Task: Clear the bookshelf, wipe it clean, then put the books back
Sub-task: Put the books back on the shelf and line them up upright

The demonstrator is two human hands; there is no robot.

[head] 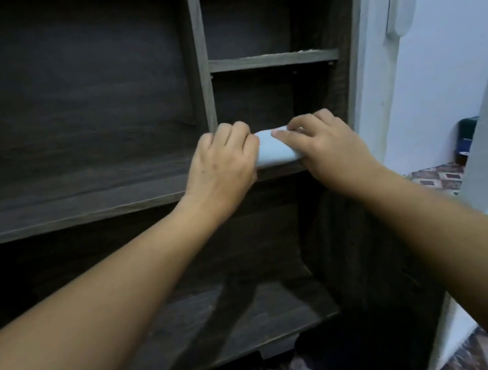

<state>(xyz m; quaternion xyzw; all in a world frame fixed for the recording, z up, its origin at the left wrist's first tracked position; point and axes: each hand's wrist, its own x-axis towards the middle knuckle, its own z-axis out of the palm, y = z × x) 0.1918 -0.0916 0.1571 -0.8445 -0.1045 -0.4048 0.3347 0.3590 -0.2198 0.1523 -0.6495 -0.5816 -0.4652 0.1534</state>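
two curled hands, left hand (221, 163) and right hand (325, 145), grip a folded pale cloth (272, 149) on the bookshelf (83, 207).

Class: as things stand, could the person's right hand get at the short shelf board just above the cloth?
Probably yes. The right hand holds the pale cloth directly below the short shelf board, and nothing visible stands in the open compartment between them.

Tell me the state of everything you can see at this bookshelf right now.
bookshelf, no books on the shelves in view
cloth, folded, lying on the middle shelf
left hand, fingers curled on the cloth's left end
right hand, thumb across the cloth, gripping its right end
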